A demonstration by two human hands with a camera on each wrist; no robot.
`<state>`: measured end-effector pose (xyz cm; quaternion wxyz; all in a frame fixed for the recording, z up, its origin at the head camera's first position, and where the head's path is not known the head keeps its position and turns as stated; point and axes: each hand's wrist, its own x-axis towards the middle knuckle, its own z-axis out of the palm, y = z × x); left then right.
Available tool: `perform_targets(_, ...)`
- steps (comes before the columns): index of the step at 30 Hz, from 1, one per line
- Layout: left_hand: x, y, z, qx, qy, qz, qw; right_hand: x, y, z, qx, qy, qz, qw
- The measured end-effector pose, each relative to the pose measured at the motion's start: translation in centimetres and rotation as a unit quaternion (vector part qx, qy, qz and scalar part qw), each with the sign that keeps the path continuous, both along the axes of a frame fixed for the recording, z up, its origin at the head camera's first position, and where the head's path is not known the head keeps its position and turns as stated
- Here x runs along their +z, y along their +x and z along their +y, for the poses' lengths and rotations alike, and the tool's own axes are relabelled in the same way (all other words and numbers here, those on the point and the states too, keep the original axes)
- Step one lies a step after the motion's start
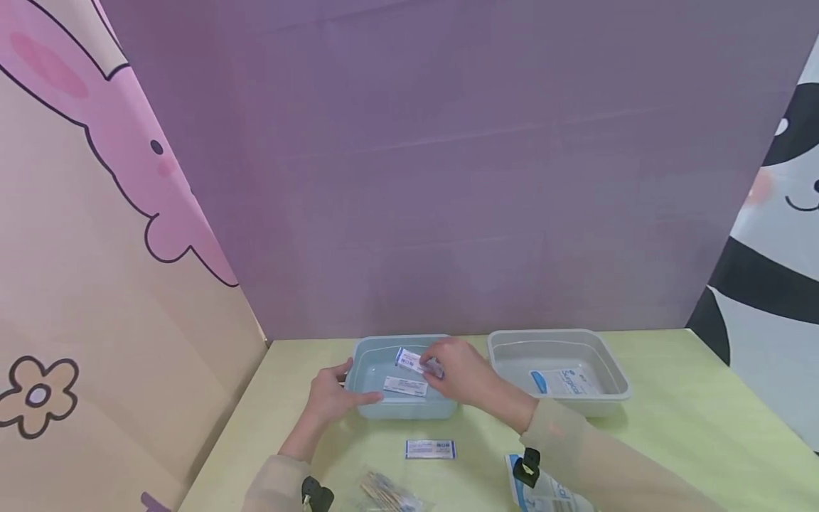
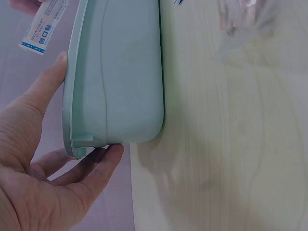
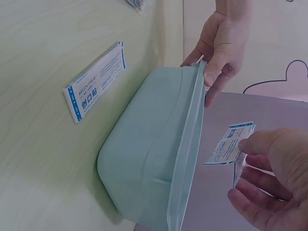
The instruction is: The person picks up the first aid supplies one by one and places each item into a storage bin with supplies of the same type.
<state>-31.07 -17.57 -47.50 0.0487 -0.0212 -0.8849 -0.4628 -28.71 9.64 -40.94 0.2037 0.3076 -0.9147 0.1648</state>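
Note:
A light blue-green plastic tub [image 1: 409, 410] stands on the table. My left hand [image 1: 332, 395] grips its left end, thumb over the rim and fingers beneath the outer edge, as the left wrist view shows. Above the tub, my right hand [image 1: 457, 371] pinches a white-and-blue adhesive bandage packet [image 3: 230, 144]; a second flap or packet hangs under it, and I cannot tell which. Another bandage packet [image 1: 405, 386] lies inside the tub. On the table in front of the tub is one more packet [image 3: 96, 83], lying flat.
To the right stands a grey-white tub [image 1: 604, 407] holding a blue-and-white packet marked Surgical [image 1: 566, 382]. Near the front lie a clear bag of thin wooden sticks [image 1: 387, 492] and another blue-and-white packet [image 1: 544, 494], partly hidden by my right sleeve. A purple panel [image 1: 409, 213] closes the back.

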Motion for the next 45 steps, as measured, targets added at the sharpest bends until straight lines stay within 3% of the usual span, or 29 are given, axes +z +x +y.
perform_targets(37,0.0,0.0,0.2,0.009,-0.017,0.004,0.9998,-1.7,-2.4,-1.4,-0.014,-0.031,-0.015,0.999)
perform_targets(45,0.0,0.0,0.1,0.007,-0.020,0.001,0.9998,-1.9,-2.6,-1.6,-0.026,-0.036,-0.043,0.998)
